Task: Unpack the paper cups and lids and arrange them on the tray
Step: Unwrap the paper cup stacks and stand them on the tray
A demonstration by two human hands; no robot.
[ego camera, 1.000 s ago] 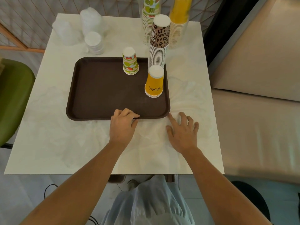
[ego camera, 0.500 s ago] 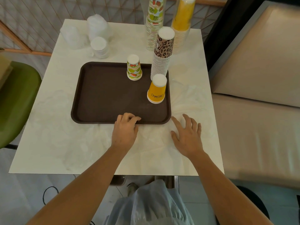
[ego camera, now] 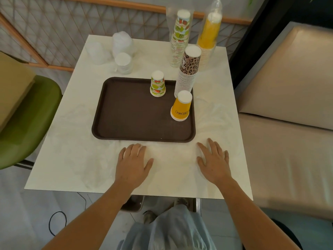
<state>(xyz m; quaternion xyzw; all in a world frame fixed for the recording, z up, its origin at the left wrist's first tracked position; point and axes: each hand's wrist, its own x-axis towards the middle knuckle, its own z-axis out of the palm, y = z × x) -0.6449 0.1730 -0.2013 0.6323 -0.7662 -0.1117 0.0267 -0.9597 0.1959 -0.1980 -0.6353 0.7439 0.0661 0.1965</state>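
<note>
Brown tray [ego camera: 126,114] carries few cups [ego camera: 158,84]; sleeved stacks [ego camera: 180,38] and lids [ego camera: 123,63] wait; left grip [ego camera: 132,165], right grip [ego camera: 213,164] lie released.

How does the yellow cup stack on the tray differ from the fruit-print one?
The short yellow paper cup stack: plain with a boxed label, by the brown rectangular tray's right rim, toward the near corner. The short fruit-print paper cup stack: patterned, looks narrower, by the far rim. Both stand upside down on the tray, untouched.
</note>
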